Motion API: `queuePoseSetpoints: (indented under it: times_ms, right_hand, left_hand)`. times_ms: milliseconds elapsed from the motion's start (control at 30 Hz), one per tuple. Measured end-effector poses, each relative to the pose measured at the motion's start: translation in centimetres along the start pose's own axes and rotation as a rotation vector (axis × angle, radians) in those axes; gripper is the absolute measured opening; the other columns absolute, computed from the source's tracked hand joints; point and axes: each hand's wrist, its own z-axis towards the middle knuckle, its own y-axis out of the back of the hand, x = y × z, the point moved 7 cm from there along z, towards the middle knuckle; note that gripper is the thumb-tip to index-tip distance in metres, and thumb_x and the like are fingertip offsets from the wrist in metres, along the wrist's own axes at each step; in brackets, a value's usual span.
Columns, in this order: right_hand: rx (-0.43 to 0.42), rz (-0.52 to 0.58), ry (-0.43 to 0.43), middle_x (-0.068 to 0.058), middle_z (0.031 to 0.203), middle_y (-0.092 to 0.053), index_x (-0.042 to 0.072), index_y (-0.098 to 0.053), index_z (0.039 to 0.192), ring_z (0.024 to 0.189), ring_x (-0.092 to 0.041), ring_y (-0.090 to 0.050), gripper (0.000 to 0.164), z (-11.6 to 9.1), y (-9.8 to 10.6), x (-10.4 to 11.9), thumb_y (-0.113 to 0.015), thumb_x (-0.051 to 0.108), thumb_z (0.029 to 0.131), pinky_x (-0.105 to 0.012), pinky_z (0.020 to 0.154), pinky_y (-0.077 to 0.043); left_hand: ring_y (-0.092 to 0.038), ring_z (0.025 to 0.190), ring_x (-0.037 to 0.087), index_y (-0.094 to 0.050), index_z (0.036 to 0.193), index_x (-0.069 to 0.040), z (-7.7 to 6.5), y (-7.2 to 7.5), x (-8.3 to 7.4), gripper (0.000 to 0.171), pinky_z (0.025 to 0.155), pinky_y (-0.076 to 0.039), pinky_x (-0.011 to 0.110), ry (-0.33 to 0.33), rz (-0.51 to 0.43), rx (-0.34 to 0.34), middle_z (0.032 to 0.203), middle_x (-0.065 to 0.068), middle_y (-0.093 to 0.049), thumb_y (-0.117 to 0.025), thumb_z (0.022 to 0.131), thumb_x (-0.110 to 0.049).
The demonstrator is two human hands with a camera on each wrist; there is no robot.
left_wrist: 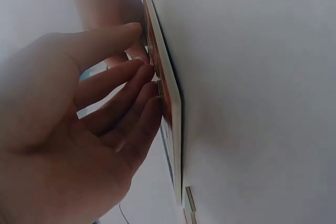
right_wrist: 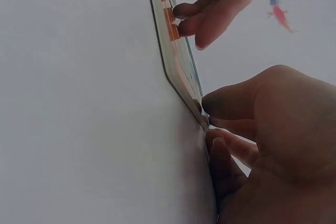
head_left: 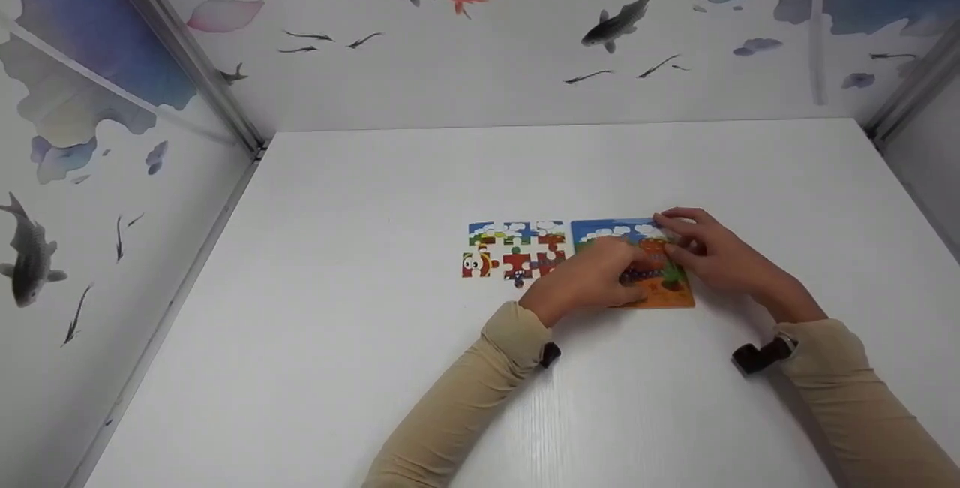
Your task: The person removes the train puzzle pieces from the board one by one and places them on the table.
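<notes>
A colourful jigsaw puzzle board (head_left: 667,297) lies flat on the white table, showing blue sky, clouds and orange ground. Over its left part is my left hand (head_left: 589,278), its slightly bent fingertips touching the picture surface and hiding much of it. No piece shows between thumb and fingers in the left wrist view. At the board's right side, my right hand (head_left: 716,255) holds the edge, thumb on the face and curled fingers along the rim (right_wrist: 197,109). Left of the board lie several loose puzzle pieces (head_left: 517,263), one with a cartoon face (head_left: 475,264).
The white tabletop (head_left: 330,248) runs back to a wall (head_left: 480,90) printed with fish and petals. A similar panel (head_left: 90,233) stands on the left. Black wrist straps (head_left: 761,356) sit near both sleeves.
</notes>
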Motion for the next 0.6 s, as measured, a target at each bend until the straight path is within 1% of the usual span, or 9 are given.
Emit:
queuePoseSetpoints:
  times_ms: [100, 200, 267, 367, 467, 600]
  right_hand:
    - [0.007, 0.003, -0.011, -0.016, 0.172, -0.032, 0.013, -0.045, 0.166, 0.115, -0.025, -0.053, 0.054, 0.0, -0.09, -0.02, -0.056, 0.023, 0.114, -0.019, 0.093, -0.041]
    - [0.011, 0.011, -0.021, -0.016, 0.173, -0.031, 0.014, -0.044, 0.166, 0.117, -0.026, -0.053, 0.054, -0.01, -0.1, -0.08, -0.055, 0.023, 0.115, -0.019, 0.094, -0.041]
    - [0.011, 0.013, -0.023, -0.016, 0.173, -0.031, 0.015, -0.044, 0.167, 0.118, -0.026, -0.053, 0.054, 0.0, -0.07, -0.12, -0.055, 0.023, 0.115, -0.019, 0.094, -0.041]
    - [0.006, 0.01, -0.02, -0.016, 0.173, -0.031, 0.015, -0.044, 0.167, 0.118, -0.026, -0.052, 0.054, 0.04, -0.03, -0.22, -0.056, 0.023, 0.114, -0.019, 0.093, -0.041]
    - [0.005, 0.009, -0.022, -0.016, 0.173, -0.032, 0.015, -0.044, 0.166, 0.117, -0.026, -0.052, 0.054, 0.08, -0.05, -0.34, -0.056, 0.023, 0.114, -0.02, 0.093, -0.041]
    - [0.007, 0.013, -0.03, -0.015, 0.172, -0.032, 0.016, -0.045, 0.166, 0.117, -0.026, -0.052, 0.054, 0.06, -0.07, -0.49, -0.056, 0.024, 0.114, -0.021, 0.093, -0.041]
  left_hand:
    - [-0.056, 0.102, 0.007, -0.072, 0.14, -0.014, 0.2, -0.24, -0.18, 0.04, 0.087, -0.046, 0.016, 0.058, 0.028, 0.009, 0.122, -0.004, -0.072, -0.078, 0.102, -0.026]
    - [-0.057, 0.105, 0.007, -0.071, 0.138, -0.014, 0.35, -0.24, -0.38, 0.04, 0.092, -0.049, 0.017, 0.105, 0.042, -0.002, 0.124, -0.004, -0.071, -0.079, 0.101, -0.026]
    - [-0.058, 0.102, 0.008, -0.072, 0.134, -0.014, 0.4, -0.15, -0.47, 0.036, 0.089, -0.05, 0.018, 0.134, 0.033, -0.016, 0.119, -0.004, -0.071, -0.079, 0.101, -0.026]
    - [-0.058, 0.094, 0.009, -0.073, 0.125, -0.013, 0.41, -0.09, -0.5, 0.028, 0.08, -0.049, 0.017, 0.174, -0.008, -0.039, 0.109, -0.003, -0.07, -0.08, 0.101, -0.024]
    - [-0.057, 0.089, 0.009, -0.072, 0.116, -0.011, 0.32, -0.13, -0.52, 0.021, 0.073, -0.047, 0.017, 0.2, -0.02, -0.059, 0.102, -0.003, -0.069, -0.08, 0.1, -0.022]
    - [-0.056, 0.09, 0.009, -0.07, 0.114, -0.01, 0.25, -0.23, -0.56, 0.021, 0.073, -0.046, 0.018, 0.218, 0.009, -0.07, 0.1, -0.003, -0.066, -0.08, 0.1, -0.021]
